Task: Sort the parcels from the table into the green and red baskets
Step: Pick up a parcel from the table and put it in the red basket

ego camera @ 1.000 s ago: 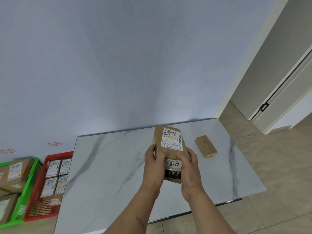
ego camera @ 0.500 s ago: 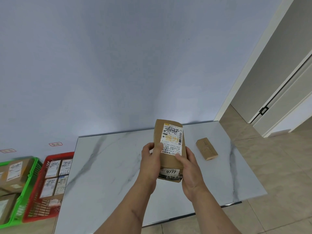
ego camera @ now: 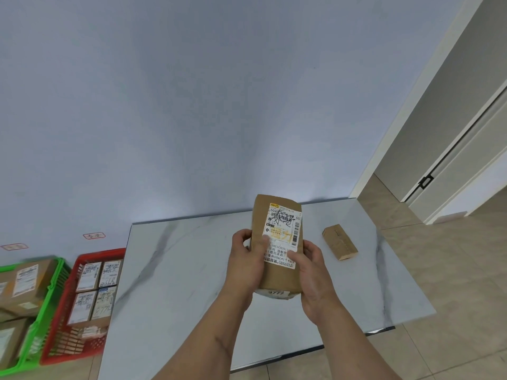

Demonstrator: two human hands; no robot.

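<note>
Brown paper parcel (ego camera: 279,242) held upright above the marble table (ego camera: 178,270), both hands on it; label side faces the camera; white shipping label (ego camera: 282,234) on the upper right of the front, scribbled over in black pen. Left hand (ego camera: 245,264) grips the parcel's left edge, fingers wrapped behind, thumb across the front touching the label's lower left corner; right hand (ego camera: 311,272) grips the right edge lower down, thumb lying over the label's bottom strip. Top half of the parcel stands clear above both grips; bottom end shows just under the palms, digits on it too blurred to read.

1 small cardboard box (ego camera: 339,242) lies flat on the table, right of the hands, apart from them.

On the floor left of the table: red basket (ego camera: 74,349) just beside the table edge, 4 labelled parcels showing in it; green basket (ego camera: 45,305) touching its left side, brown boxes inside.
</note>
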